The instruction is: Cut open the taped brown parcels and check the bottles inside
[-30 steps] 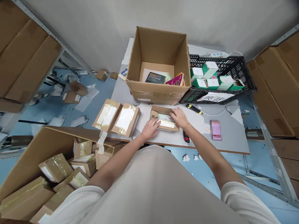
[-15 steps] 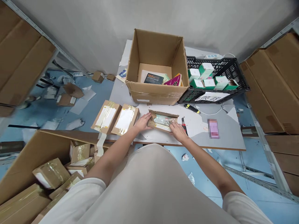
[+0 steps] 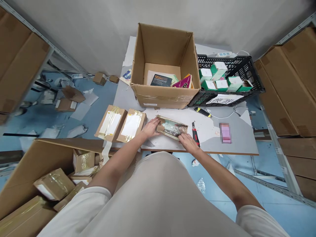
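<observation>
A small cardboard box (image 3: pixel 163 132) lies opened on the table between my hands, its long flaps raised. Inside it is a clear plastic-wrapped item (image 3: pixel 173 128), pale green and dark in places; what is in the wrap I cannot make out. My left hand (image 3: pixel 150 127) grips the box's left end. At the right front corner, my right hand (image 3: pixel 187 141) has its fingers closed on the box edge. Just right of that hand lies a red and black utility knife (image 3: pixel 195 135). Two taped cardboard parcels with white labels, one of them a parcel (image 3: pixel 132 126), lie left of my left hand.
A large open carton (image 3: pixel 165 95) with books stands behind. Right of it, a black plastic crate (image 3: pixel 258 80) holds green-and-white boxes. A yellow and black cutter (image 3: pixel 202 112) and a pink blurred item (image 3: pixel 225 133) lie on the table (image 3: pixel 209 144). A big carton (image 3: pixel 32 158) of parcels stands lower left.
The small box has tilted and its flaps now stand wider, showing more of the wrapped item. My right hand has shifted slightly down along its edge. The camera view has moved a little.
</observation>
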`<control>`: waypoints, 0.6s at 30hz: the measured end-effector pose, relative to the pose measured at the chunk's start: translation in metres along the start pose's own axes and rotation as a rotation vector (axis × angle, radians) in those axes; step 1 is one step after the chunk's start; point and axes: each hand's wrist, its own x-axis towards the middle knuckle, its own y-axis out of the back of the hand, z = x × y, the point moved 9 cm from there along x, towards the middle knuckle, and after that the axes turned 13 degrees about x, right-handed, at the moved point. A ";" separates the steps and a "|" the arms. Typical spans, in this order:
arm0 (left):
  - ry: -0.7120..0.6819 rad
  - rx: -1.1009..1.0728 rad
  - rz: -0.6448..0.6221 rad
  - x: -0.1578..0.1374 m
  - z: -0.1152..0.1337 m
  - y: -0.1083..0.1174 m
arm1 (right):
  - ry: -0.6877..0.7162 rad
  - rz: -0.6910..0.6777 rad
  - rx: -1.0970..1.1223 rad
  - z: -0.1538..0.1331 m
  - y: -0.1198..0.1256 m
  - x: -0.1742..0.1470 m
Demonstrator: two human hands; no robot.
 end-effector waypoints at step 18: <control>-0.074 0.131 -0.145 0.007 0.015 0.018 | 0.005 0.071 0.100 0.035 0.021 0.004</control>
